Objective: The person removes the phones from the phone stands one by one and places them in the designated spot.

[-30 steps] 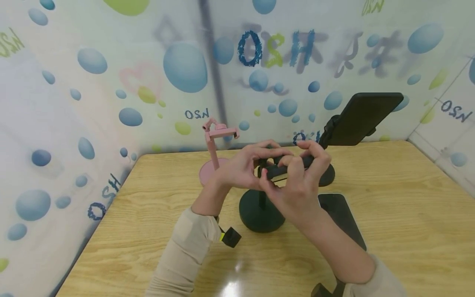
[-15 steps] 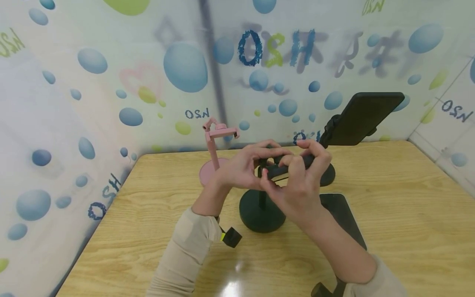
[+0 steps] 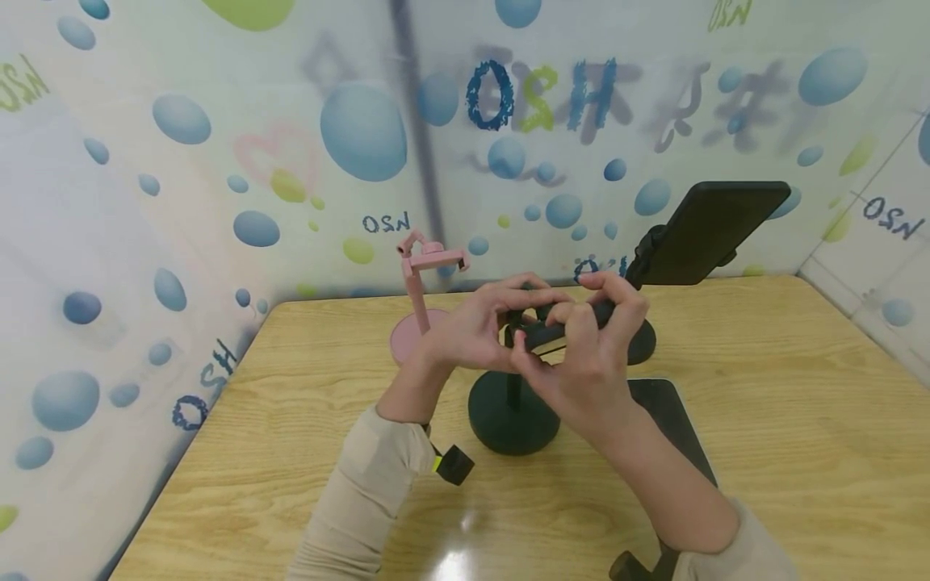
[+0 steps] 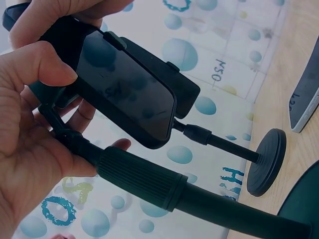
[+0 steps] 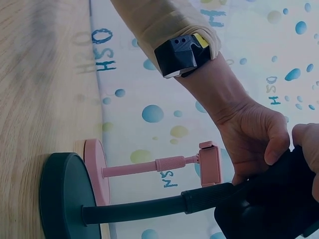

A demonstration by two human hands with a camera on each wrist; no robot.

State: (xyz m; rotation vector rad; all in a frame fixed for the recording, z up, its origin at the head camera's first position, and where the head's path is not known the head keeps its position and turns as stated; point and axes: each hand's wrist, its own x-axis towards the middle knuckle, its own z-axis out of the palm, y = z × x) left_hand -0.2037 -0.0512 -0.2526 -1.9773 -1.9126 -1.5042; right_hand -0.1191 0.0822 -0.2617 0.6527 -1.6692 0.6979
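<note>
A dark green phone stand (image 3: 513, 413) stands upright on the table, its ribbed collar (image 4: 142, 177) plain in the left wrist view. At its top, both hands are on a black smartphone (image 4: 130, 87), tilted with its dark screen showing. My left hand (image 3: 475, 327) grips around the stand's head, thumb at the phone's edge and fingers behind. My right hand (image 3: 590, 367) holds the other end of the phone between thumb and curled fingers. The fingers hide most of the holder, so I cannot tell how the phone sits in it.
Behind on the left is a pink phone stand (image 3: 414, 282). At the back right, a black stand (image 3: 643, 343) bears a dark tablet-like slab (image 3: 715, 234). Another phone (image 3: 672, 420) lies flat under my right forearm. A patterned wall (image 3: 349, 242) closes the table's far edge.
</note>
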